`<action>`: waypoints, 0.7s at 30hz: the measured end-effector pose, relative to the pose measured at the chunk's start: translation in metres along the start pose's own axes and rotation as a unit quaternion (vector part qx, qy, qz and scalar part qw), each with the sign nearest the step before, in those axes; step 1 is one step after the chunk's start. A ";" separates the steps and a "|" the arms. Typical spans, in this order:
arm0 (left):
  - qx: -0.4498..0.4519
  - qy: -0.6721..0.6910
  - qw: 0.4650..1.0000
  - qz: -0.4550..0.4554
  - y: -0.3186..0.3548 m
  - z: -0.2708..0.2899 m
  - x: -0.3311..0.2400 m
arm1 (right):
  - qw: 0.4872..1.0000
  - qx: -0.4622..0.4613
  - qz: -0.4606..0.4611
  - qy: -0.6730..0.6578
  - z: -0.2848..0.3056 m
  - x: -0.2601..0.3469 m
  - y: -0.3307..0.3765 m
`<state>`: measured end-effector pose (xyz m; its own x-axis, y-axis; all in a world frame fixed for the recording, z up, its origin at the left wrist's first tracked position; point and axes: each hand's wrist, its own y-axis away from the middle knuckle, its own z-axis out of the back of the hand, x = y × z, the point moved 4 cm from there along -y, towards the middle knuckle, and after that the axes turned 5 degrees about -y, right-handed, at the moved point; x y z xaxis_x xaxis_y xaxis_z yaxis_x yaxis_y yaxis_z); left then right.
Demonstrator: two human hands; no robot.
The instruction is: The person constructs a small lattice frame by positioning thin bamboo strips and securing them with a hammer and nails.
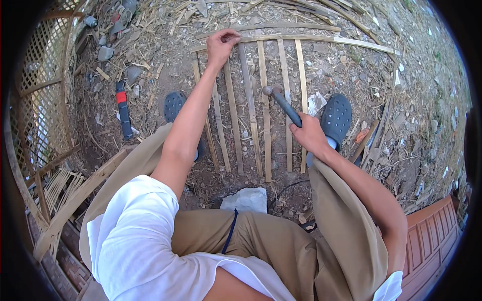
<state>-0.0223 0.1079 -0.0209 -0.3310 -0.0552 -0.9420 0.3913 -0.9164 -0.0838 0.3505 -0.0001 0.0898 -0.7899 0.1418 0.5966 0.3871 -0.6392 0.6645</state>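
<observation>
A row of thin wooden slats [264, 110] lies on the ground in front of me, running away from me. A long crosswise strip [311, 37] passes over their far ends. At this strip, near its left part, my left hand [222, 47] is closed with thumb and fingertips together; what they pinch is too small to make out. My right hand [310, 134] grips a hammer [286, 105] by its dark handle. The hammer's head points up and left, above the slats on the right side.
Blue-grey clogs [336, 119] on my feet flank the slats. A pale stone block [245, 199] sits near my knees. At left are a dark tool with a red band [122, 104] and a lattice panel [42, 65]. Wood scraps [306, 10] lie at the far side.
</observation>
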 end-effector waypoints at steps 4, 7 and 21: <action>-0.008 -0.015 1.000 -0.003 0.000 0.002 0.000 | 1.000 -0.001 0.004 0.014 0.000 0.004 0.002; -0.004 -0.018 1.000 -0.010 0.002 0.001 -0.002 | 0.999 -0.025 0.034 0.023 -0.003 -0.002 0.000; -0.036 -0.128 0.989 -0.062 0.010 -0.005 -0.028 | 1.000 0.000 0.007 0.010 -0.002 0.000 0.001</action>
<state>-0.0052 0.1021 0.0031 -0.5837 -0.0512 -0.8104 0.3917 -0.8920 -0.2257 0.3501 -0.0020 0.0891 -0.7937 0.1179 0.5968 0.3980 -0.6413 0.6560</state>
